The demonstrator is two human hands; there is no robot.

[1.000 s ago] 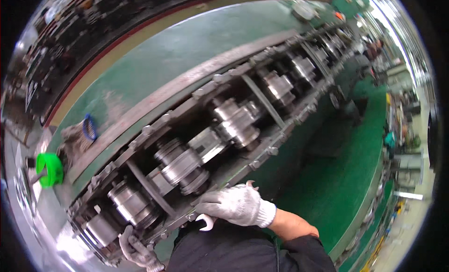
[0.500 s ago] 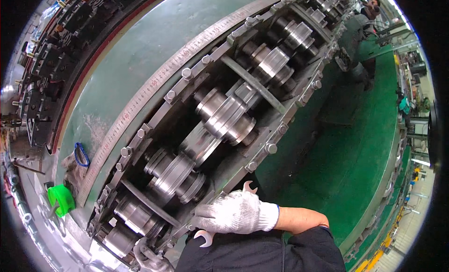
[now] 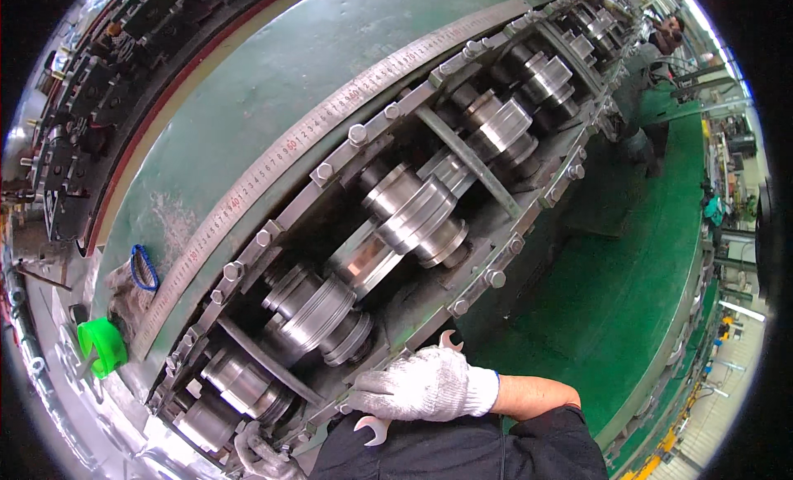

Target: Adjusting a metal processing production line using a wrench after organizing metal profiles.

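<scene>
White knit-gloved right hand (image 3: 423, 387), steel wrench (image 3: 373, 429), ribbed rollers (image 3: 410, 213)

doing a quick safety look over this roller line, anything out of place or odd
Nothing looks damaged or spilled. One oddity: the double-ended steel spanner lies under the white-gloved right hand on the machine's near frame rail, both open ends poking out. A grey rag and green plastic cap sit loose on the far side.
</scene>
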